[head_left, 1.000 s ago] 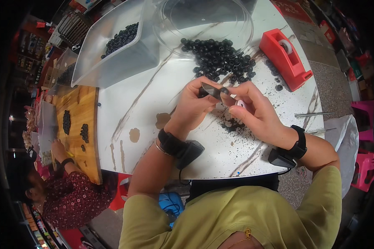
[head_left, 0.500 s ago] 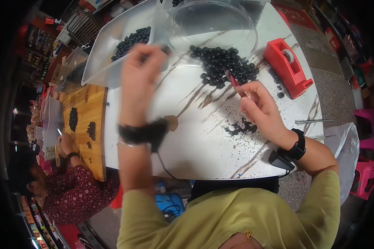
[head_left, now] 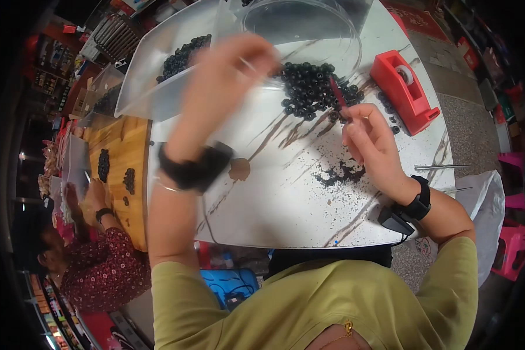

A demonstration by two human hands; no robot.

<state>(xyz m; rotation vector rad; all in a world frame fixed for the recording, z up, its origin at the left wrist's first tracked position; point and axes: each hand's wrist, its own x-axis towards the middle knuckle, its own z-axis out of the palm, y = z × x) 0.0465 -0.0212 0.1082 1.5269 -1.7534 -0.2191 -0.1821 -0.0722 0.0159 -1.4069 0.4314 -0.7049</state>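
Across the middle of the frame spreads a white surface (head_left: 262,219) with brown veining, the largest thing here. At the left of the frame lies a wooden surface (head_left: 119,192), bearing small dark clusters (head_left: 103,165), with a co-worker in a dark red patterned top (head_left: 108,274) beside it. At the upper left stands a translucent bin (head_left: 149,99), partly filled with dark round pieces (head_left: 184,55). At the upper centre is a clear round dish (head_left: 357,42), and the pile of black bead-like pieces (head_left: 309,87) lies at its near edge, right of the frame's centre line. A red tape dispenser (head_left: 407,96) sits to the right of the pile, near it. The left hand (head_left: 230,70), blurred, is above the surface between the bin and the pile; I cannot tell whether its grip is apart or together, or holding anything. The right hand (head_left: 373,140), just below the pile in the frame, has its grip clamped on a slim red tool (head_left: 337,93), which points up over the black pieces. Below that hand, dark scraps (head_left: 341,176) form a small heap, with finer crumbs scattered around toward the lower right of the surface.
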